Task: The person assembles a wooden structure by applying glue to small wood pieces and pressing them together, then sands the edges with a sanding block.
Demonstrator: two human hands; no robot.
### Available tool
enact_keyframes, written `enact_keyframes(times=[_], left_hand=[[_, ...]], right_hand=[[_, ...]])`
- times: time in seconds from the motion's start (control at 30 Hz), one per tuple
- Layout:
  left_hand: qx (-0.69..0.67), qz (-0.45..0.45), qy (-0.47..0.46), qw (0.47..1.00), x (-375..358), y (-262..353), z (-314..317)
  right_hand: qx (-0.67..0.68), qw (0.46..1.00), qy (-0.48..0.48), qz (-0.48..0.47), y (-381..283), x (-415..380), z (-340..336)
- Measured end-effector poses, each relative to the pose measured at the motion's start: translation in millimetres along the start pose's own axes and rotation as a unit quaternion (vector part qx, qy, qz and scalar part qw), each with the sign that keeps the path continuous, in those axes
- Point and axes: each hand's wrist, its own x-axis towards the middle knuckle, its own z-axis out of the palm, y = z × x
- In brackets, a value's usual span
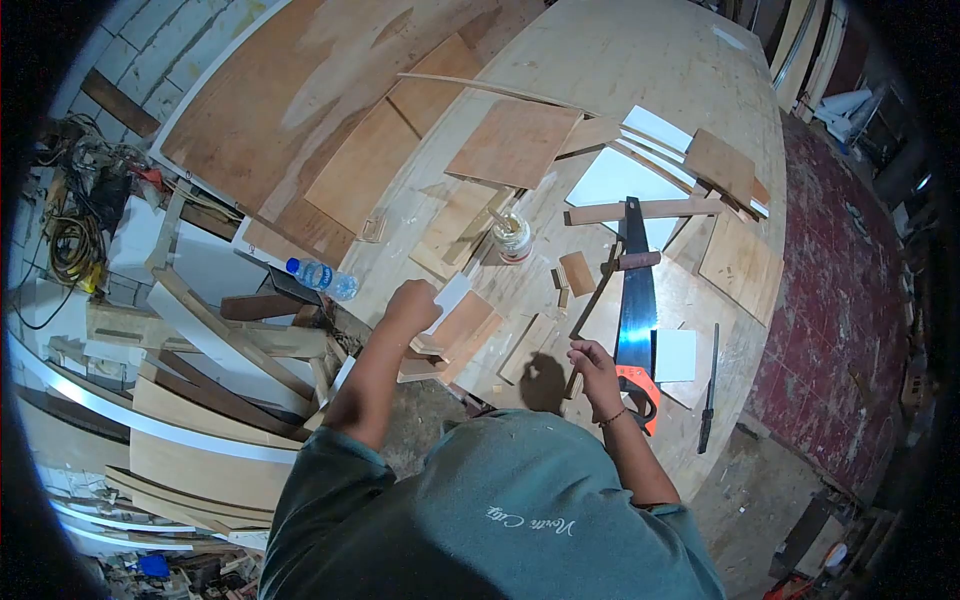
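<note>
My left hand (410,306) is closed at the edge of a small white panel (449,303), which stands beside a thin brown board (470,330). My right hand (597,371) has its fingers wrapped around the lower end of a long, thin dark stick (596,297). A brown cylindrical piece (638,261) lies across the stick's upper end, over the saw blade. Just right of that hand is the saw's orange handle (641,393), its dark blade (636,310) pointing away from me.
A jar with a brush (512,238) stands mid-table, and a water bottle (322,279) lies at the left edge. White and brown boards (620,185) overlap farther back. A slim black-handled tool (708,400) lies right. Curved wooden parts (215,335) crowd the left side.
</note>
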Motion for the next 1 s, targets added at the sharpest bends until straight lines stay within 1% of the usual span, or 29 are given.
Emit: enact_keyframes(times=[0.07, 0.13, 0.2, 0.47, 0.57, 0.83, 0.87, 0.93, 1.0], left_hand=[[-0.006, -0.008, -0.014, 1.0, 1.3, 2.2, -2.6], [0.0, -0.032, -0.036, 0.999, 1.7, 4.3, -6.4], [0.007, -0.03, -0.033, 0.999, 8.7, -3.6, 1.3], [0.015, -0.034, -0.043, 0.998, 5.7, 5.0, -8.4], [0.039, -0.013, -0.036, 0.999, 9.1, 0.3, -2.5], [0.019, -0.038, -0.04, 0.998, 5.5, 3.0, -6.2], [0.018, -0.038, -0.039, 0.998, 3.6, 3.3, -7.2], [0.005, -0.006, -0.024, 1.0, -2.3, 5.1, -13.2], [-0.022, -0.017, -0.038, 0.999, -8.6, 8.2, -25.7]], right_hand=[[-0.004, 1.0, 0.004, 0.0, 0.4, -0.3, -1.1], [-0.005, 1.0, -0.003, -0.02, 4.4, 0.5, -1.6], [-0.013, 1.0, -0.006, -0.022, 9.0, 1.2, -2.6], [-0.003, 1.0, -0.006, -0.017, 5.7, -3.2, -2.1], [0.004, 1.0, -0.004, -0.018, 5.7, -3.4, -2.3], [-0.012, 1.0, -0.011, -0.021, 7.4, -2.1, -1.6], [-0.013, 1.0, -0.012, -0.021, 6.3, -2.7, -1.4], [0.002, 1.0, -0.019, 0.0, 4.6, -3.7, -1.7], [-0.014, 1.0, -0.017, -0.009, 7.5, -2.7, -1.7]])
